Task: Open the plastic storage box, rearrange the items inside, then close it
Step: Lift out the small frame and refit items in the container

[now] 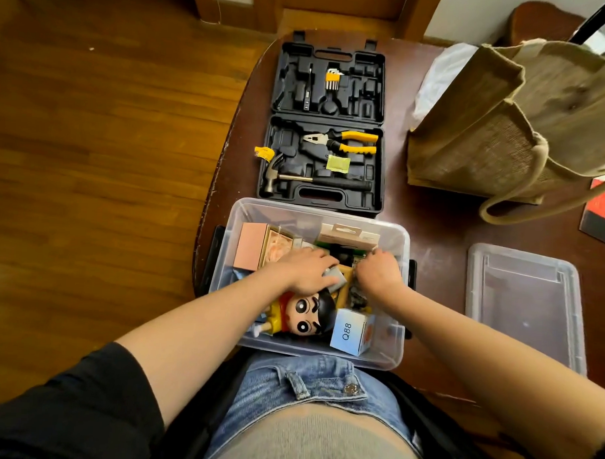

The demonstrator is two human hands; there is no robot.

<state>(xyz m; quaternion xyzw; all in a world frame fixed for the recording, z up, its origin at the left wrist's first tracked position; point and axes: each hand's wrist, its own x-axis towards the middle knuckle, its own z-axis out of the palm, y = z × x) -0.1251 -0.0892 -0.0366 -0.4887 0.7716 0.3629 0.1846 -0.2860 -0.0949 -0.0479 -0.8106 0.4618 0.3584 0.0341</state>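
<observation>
Both hands, left hand (pixel 308 272) and right hand (pixel 378 269), inside storage box (pixel 315 209) (lid (pixel 524 305) off).
</observation>
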